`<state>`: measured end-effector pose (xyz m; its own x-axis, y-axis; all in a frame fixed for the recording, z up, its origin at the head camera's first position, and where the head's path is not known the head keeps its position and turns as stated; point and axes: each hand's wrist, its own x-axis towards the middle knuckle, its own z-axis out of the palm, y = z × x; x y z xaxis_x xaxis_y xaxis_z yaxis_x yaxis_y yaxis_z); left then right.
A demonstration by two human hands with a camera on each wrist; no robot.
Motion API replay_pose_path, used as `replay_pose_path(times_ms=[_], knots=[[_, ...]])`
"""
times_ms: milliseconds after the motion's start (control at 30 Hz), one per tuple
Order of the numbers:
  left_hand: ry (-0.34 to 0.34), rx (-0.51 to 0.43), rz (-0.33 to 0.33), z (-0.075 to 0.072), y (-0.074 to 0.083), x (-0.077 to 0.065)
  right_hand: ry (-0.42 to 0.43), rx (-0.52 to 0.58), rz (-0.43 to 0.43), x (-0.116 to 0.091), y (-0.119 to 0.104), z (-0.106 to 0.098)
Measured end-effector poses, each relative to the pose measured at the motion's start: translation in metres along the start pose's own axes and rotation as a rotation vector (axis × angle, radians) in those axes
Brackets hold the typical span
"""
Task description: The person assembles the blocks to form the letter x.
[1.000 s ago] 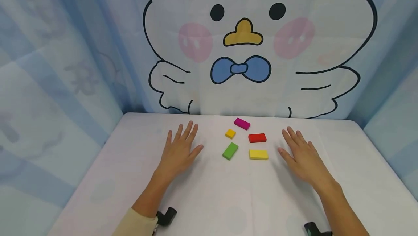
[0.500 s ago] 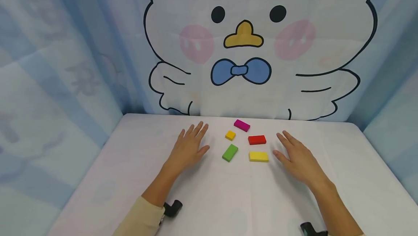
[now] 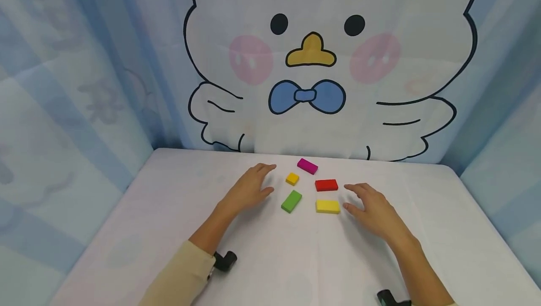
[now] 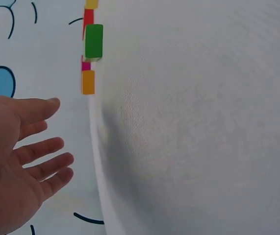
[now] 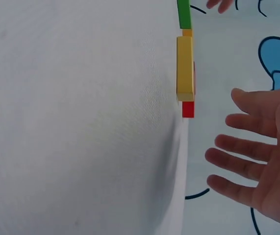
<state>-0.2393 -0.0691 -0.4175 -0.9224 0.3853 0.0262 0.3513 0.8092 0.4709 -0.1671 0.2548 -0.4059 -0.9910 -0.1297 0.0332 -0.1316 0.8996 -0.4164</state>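
Several coloured blocks lie apart on the white table between my hands: a magenta block (image 3: 307, 166) at the back, a small orange-yellow block (image 3: 292, 178), a red block (image 3: 326, 185), a green block (image 3: 291, 201) and a yellow block (image 3: 327, 207). My left hand (image 3: 248, 188) hovers left of the orange-yellow and green blocks, fingers extended and holding nothing. To the right of the red and yellow blocks is my right hand (image 3: 372, 208), also free of any object, its thumb apart from the fingers. Both wrist views show relaxed, spread fingers beside the blocks, touching none.
A white cloth covers the table (image 3: 270, 268). Behind it hangs a curtain (image 3: 308, 132) with a cartoon bird print, and blue patterned curtains (image 3: 63, 155) flank the sides. Black wrist cameras (image 3: 225, 261) sit on both forearms.
Both hands have moved inward toward the blocks, the left one rightward and the right one leftward. Their fingers have bent slightly inward. The blocks keep their arrangement while the head view shifts a little.
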Motion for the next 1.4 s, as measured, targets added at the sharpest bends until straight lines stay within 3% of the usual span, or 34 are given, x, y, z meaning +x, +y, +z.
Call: replay_pose_path(times_ms=[267,567,1100,1400], knots=[[-0.018,-0.136,-0.014,0.005,-0.009,0.014,-0.034,0.049,-0.010,0.007,-0.005,0.009],[-0.056,-0.245,-0.001,0.015,-0.006,0.036,-0.058,0.080,-0.016,0.012,-0.003,0.010],[-0.093,-0.309,-0.012,0.030,-0.001,0.067,-0.119,0.142,0.023,0.019,-0.001,0.015],[-0.098,-0.303,-0.021,0.033,0.007,0.073,-0.123,0.128,0.029,0.020,-0.003,0.017]])
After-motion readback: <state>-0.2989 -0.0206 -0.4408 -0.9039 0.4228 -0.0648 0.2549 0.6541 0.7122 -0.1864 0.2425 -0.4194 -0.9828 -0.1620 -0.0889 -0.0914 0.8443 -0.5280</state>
